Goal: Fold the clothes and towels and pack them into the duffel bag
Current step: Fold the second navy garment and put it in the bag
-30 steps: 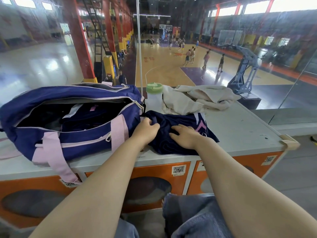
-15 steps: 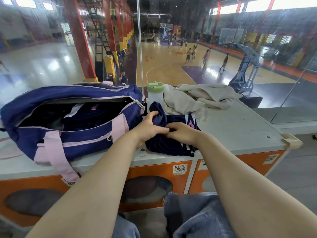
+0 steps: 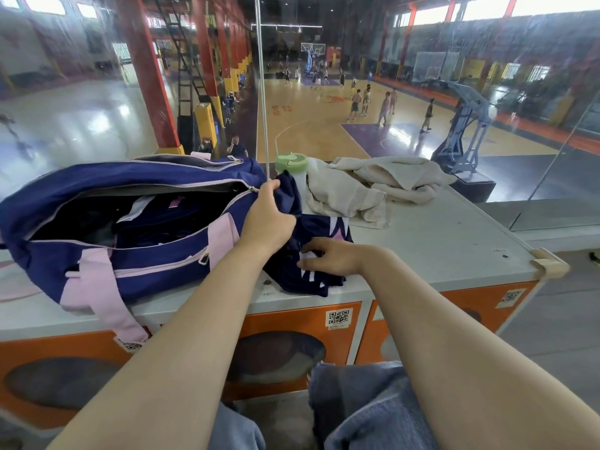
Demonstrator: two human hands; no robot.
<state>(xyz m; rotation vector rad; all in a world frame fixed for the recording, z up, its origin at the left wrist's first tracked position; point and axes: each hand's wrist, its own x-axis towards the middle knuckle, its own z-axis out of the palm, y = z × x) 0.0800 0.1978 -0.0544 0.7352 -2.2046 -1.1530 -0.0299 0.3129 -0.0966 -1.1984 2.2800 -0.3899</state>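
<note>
Left end of the duffel bag (image 3: 130, 254) cut off by the picture's edge; contents inside the open zip too dark to identify. Fingertips of the left hand (image 3: 268, 219) buried in a raised fold of the dark shirt (image 3: 311, 274). Lower body of the green-lidded bottle (image 3: 291, 164) hidden behind that fold. Fingers of the right hand (image 3: 331, 256) curled on the shirt, grip unclear. Print on the shirt partly covered, unreadable.
</note>
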